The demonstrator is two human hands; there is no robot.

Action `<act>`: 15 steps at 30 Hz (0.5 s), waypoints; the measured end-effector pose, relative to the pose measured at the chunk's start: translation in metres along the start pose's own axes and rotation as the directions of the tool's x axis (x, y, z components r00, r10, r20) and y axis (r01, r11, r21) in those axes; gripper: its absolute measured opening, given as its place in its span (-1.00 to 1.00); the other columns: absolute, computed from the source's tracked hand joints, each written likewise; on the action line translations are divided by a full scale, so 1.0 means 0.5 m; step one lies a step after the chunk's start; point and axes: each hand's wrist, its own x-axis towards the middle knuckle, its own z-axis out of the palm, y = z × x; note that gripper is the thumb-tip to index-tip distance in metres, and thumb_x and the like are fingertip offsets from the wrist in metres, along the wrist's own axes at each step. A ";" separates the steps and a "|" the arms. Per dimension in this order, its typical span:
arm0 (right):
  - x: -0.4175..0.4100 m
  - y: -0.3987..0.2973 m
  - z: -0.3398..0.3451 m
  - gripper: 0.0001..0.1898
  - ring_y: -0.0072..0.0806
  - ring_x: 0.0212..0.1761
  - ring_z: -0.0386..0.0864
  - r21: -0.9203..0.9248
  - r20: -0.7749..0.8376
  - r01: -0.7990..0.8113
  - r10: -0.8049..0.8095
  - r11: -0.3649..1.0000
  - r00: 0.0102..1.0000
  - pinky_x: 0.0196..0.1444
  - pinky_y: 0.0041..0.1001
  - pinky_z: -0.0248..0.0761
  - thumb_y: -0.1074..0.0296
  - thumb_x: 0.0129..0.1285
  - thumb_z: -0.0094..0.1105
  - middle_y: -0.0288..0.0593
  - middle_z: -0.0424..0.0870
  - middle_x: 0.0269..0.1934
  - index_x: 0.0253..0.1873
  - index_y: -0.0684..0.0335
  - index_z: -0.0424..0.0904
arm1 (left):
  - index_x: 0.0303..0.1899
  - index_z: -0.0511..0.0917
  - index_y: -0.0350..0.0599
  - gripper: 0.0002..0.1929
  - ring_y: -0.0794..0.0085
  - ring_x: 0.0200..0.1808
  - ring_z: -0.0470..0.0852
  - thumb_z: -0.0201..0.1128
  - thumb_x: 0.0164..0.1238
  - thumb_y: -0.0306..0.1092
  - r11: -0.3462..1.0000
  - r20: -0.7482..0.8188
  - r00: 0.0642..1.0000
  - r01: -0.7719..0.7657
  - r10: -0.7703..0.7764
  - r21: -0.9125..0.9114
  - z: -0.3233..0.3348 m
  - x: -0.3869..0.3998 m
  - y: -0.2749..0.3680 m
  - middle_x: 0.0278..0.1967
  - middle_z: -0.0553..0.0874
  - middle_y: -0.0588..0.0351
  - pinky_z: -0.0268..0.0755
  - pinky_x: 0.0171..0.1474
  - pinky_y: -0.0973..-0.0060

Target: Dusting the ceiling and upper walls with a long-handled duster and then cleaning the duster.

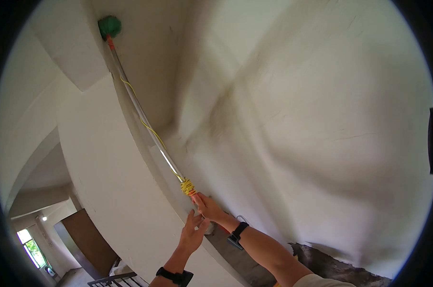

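A long metal pole (137, 104) slants up to the left, with a round green bristle brush head (110, 26) on an orange-red neck. The brush head is up at the corner of the ceiling and a beam edge. Yellow cord (188, 186) is wound in a bundle around the pole's lower part, and a strand of it trails up the shaft. Just below the bundle, my right hand (210, 208) is wrapped around the pole's orange-red grip. My left hand (193, 235) is close beneath it, fingers apart; whether its fingertips touch the pole is hidden. Both wrists wear black bands.
A pale plaster wall (309, 143) with shadows and fine cracks fills the right side. To the left, a wall edge (130, 179) curves past an archway. Beyond it are a brown panel (89, 240), a dark railing (119, 280) and a bright window (32, 247).
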 end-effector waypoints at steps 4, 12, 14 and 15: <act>0.001 -0.017 0.003 -0.46 -0.47 -0.55 0.45 -0.072 -0.092 0.008 -0.015 0.997 0.996 -0.45 -0.39 0.34 -0.18 0.57 -0.13 -0.23 0.50 -0.53 -0.22 0.27 0.48 | 0.50 0.00 -0.44 -0.13 0.08 0.33 0.55 0.22 0.51 0.05 0.998 0.005 0.998 0.063 -0.063 0.002 0.008 -0.046 0.023 0.26 0.58 -0.28 0.36 0.35 0.31; -0.004 -0.049 -0.008 -0.43 -0.58 -0.87 0.17 0.147 -0.063 -0.386 0.398 0.911 0.915 -0.83 -0.45 -0.02 -0.31 0.48 -0.07 -0.41 0.27 -0.73 -0.37 0.12 0.42 | 0.49 0.06 -0.43 -0.17 0.25 0.11 0.67 0.19 0.53 0.06 0.996 -0.015 0.996 0.090 -0.090 -0.006 0.003 -0.130 -0.036 0.11 0.69 -0.12 0.51 0.15 0.35; -0.030 0.024 -0.046 -0.38 -0.49 -0.83 0.30 -0.091 -0.194 -0.384 0.362 0.919 0.912 -0.79 -0.37 0.09 -0.32 0.48 -0.07 -0.33 0.37 -0.73 -0.42 0.17 0.46 | 0.49 0.07 -0.42 -0.18 0.30 0.01 0.70 0.18 0.53 0.07 0.994 -0.001 0.994 0.109 -0.109 -0.031 0.011 -0.127 -0.040 0.08 0.71 -0.09 0.55 0.08 0.37; -0.058 0.048 -0.056 -0.37 -0.46 -0.82 0.34 -0.168 -0.229 -0.386 0.344 0.907 0.910 -0.78 -0.34 0.12 -0.32 0.47 -0.07 -0.31 0.40 -0.73 -0.44 0.18 0.47 | 0.49 0.08 -0.40 -0.18 0.33 -0.06 0.71 0.16 0.53 0.08 0.991 0.003 0.991 0.132 -0.132 0.000 0.013 -0.125 -0.058 0.06 0.71 -0.08 0.57 0.03 0.39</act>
